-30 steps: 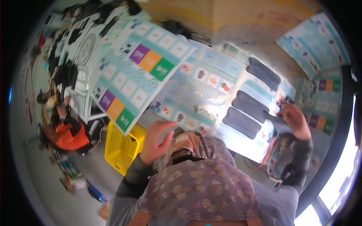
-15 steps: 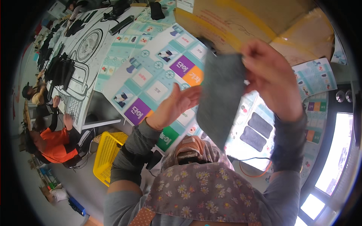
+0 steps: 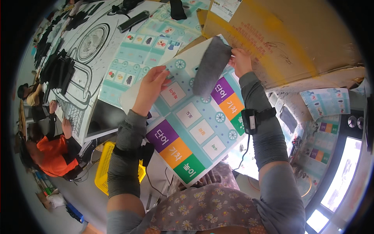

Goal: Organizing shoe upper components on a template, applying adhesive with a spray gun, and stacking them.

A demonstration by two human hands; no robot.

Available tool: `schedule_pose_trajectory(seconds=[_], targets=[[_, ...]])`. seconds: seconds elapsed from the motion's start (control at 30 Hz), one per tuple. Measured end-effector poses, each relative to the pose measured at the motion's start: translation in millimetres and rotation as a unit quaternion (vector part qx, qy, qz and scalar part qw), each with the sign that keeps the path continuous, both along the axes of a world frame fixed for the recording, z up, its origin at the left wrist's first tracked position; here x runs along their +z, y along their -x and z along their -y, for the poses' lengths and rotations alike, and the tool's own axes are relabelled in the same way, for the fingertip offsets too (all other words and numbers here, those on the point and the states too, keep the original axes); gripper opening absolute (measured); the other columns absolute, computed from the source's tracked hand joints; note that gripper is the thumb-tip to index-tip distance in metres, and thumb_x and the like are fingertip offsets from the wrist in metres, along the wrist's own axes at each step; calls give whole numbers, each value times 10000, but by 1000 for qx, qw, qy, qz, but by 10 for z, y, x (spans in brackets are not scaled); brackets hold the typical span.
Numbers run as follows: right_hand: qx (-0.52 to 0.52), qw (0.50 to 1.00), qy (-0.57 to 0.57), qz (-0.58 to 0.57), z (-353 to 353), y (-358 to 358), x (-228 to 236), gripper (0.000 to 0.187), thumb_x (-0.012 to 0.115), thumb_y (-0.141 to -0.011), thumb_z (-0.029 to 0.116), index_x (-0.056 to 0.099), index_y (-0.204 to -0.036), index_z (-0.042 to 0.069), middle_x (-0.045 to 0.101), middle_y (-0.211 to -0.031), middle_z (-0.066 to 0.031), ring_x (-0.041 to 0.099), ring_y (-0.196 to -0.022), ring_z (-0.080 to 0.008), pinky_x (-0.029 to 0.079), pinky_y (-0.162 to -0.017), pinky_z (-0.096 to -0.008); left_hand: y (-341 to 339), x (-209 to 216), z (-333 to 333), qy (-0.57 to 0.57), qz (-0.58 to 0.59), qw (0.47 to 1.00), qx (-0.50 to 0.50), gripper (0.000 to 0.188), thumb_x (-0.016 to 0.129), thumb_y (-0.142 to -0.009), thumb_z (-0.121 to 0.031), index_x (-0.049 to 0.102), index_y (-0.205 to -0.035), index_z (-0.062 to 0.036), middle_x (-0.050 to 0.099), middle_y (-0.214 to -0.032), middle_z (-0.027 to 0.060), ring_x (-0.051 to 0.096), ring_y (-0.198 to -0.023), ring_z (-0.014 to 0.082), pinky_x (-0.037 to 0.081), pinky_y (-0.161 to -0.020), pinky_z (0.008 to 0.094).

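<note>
- My right hand (image 3: 240, 64) has thumb and fingers pinched together on the upper edge of a dark grey fabric piece (image 3: 211, 70).
- The piece slants between 1 and 7 o'clock over the printed board (image 3: 212, 113); I can't tell how much of it touches the surface.
- My left hand (image 3: 152, 85), toward 9 o'clock of the piece, is bent over the board's left side, well apart from the fabric; its underside is hidden, so I can't tell whether it grips anything.
- A taped cardboard box (image 3: 296, 43) stands from 1 to 3 o'clock.
- Another grey piece (image 3: 288, 119) lies at 4 o'clock.
- Near my left forearm, toward 7 o'clock, is a yellow basket (image 3: 102, 175).
- At 8 o'clock sits a co-worker in orange (image 3: 58, 156).
- Black fabric pieces (image 3: 60, 76) lie heaped at 9 o'clock.
- At 10 o'clock there's a dark bar-shaped object (image 3: 133, 21).
</note>
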State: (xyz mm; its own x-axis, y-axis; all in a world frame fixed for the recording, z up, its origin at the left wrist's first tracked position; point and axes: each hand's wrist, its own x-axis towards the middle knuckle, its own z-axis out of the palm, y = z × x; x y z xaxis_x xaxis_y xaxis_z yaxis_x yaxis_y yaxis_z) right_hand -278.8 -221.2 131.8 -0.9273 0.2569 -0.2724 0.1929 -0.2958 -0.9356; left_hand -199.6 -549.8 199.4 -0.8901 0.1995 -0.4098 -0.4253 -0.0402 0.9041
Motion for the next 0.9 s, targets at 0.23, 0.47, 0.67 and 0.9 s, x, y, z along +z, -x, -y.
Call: schedule_pose_trajectory(seconds=[0.23, 0.47, 0.67, 0.9], targets=[[-119, 983, -137, 21, 25, 126, -252, 154, 578, -797, 115, 626, -852, -21, 606, -699, -100, 576, -540, -189, 464, -465, -330, -131, 5, -219, 414, -497, 748, -147, 173, 627, -833, -109, 651, -993, -50, 642, -988, 56, 609, -870, 231, 490, -747, 355], [-92, 969, -229, 18, 78, 116, -94, 175, 630, -744, 140, 613, -798, -25, 618, -699, -109, 606, -577, -201, 482, -506, -340, -131, -147, -272, 475, -554, 648, -217, 94, 622, -821, -89, 650, -905, -58, 600, -872, 31, 572, -829, 233, 481, -727, 363], [-101, 985, 80, 114, -300, 214, 58, 139, 664, -722, 59, 559, -761, -23, 541, -703, -97, 517, -593, -186, 424, -493, -311, -163, -134, -314, 476, -557, 646, -212, 79, 628, -815, -82, 651, -878, -41, 611, -870, 37, 571, -831, 236, 484, -718, 372], [-251, 879, 396, 91, -823, 101, 92, 118, 571, -819, 61, 533, -710, 34, 514, -646, -78, 485, -583, -163, 395, -533, -300, -172, -166, -352, 447, -550, 682, -181, 90, 629, -790, -85, 656, -866, -43, 643, -882, 54, 594, -853, 246, 484, -738, 378]])
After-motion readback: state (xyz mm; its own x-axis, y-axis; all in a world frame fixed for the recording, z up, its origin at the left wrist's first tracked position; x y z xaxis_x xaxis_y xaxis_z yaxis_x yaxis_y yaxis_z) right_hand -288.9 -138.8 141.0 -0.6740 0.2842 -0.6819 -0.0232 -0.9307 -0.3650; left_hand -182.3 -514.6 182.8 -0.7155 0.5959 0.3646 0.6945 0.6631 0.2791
